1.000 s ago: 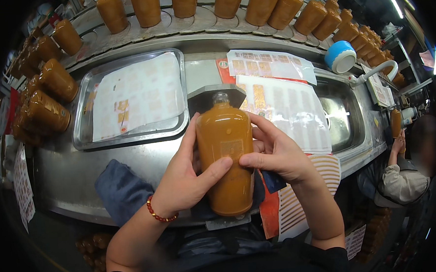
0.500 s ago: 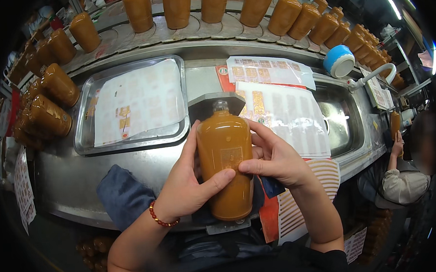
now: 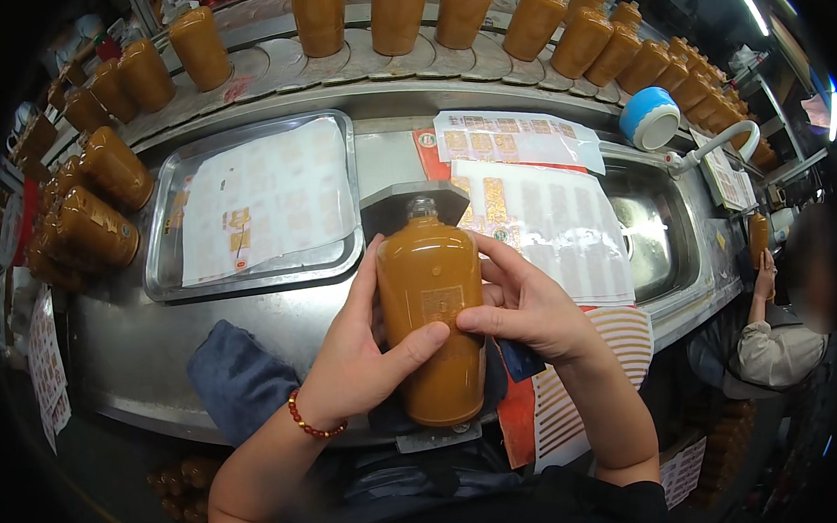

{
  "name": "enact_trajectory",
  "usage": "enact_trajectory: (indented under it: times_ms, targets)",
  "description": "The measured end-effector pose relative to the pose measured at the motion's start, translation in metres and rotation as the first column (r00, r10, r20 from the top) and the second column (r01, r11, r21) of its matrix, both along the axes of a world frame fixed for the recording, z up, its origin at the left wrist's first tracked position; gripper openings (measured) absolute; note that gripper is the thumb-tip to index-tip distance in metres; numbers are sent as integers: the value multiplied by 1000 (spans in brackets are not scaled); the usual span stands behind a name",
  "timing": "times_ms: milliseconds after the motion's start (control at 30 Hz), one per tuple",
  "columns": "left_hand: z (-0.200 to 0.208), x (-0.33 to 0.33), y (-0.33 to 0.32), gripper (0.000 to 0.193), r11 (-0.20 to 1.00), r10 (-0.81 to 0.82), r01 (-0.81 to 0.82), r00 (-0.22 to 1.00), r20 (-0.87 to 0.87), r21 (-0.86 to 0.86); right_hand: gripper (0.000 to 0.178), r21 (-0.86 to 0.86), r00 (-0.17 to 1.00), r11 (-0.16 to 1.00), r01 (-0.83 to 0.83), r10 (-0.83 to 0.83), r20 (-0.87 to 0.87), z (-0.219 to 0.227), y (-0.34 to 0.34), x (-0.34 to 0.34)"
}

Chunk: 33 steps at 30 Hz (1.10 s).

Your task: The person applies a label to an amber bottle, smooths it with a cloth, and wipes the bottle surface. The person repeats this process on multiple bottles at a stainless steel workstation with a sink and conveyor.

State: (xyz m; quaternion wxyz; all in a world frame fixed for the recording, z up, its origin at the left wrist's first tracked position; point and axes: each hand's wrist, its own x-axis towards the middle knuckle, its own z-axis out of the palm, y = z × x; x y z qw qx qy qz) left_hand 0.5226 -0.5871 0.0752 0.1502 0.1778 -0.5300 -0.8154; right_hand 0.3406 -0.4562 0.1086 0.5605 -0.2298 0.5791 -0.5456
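Observation:
A brown glossy bottle (image 3: 434, 374) with a clear neck lies in front of me, its neck pointing away against a grey angled block (image 3: 434, 200). My left hand (image 3: 366, 335) wraps its left side, thumb on the front face. From the right, my right hand (image 3: 525, 303) grips it, thumb pressed near a faint square decal (image 3: 442, 304) on the bottle. Both thumbs are close together at the decal's lower edge. The fingers behind the bottle are partly hidden. Left of my left hand rests a dark blue cloth (image 3: 237, 380).
A metal tray (image 3: 158, 266) with decal sheets (image 3: 286, 174) stands at the left. More sheets (image 3: 560, 245) lie on the right beside a sink (image 3: 661, 277) and a blue-white container (image 3: 650, 119). Brown bottles (image 3: 319, 20) line a conveyor (image 3: 267, 75) behind. A co-worker (image 3: 773, 347) sits at the right.
On the conveyor the bottles have shifted to the right. My hands and the bottle between them stay almost in place, thumbs still on its front face.

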Motion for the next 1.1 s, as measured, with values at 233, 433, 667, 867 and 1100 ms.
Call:
enact_trajectory:
  times_ms: [233,433,667,867,1100]
  targets:
    - [9,-11,4,84,992,117,-120,990,77,40,90,2,1000,1000,27,-27,12,2,0,3]
    - [7,-11,6,83,992,118,-121,991,69,41,91,-7,1000,1000,1,-1,-10,1,0,1]
    - [10,-11,7,83,994,106,-108,991,76,29,92,-8,1000,1000,-3,3,-4,1,1,-1]
    - [8,-7,0,85,993,81,-85,995,61,83,89,1,1000,1000,19,-19,9,4,2,1]
    - [6,-2,-1,88,995,31,-34,999,27,93,87,3,999,1000,9,-9,36,6,5,3]
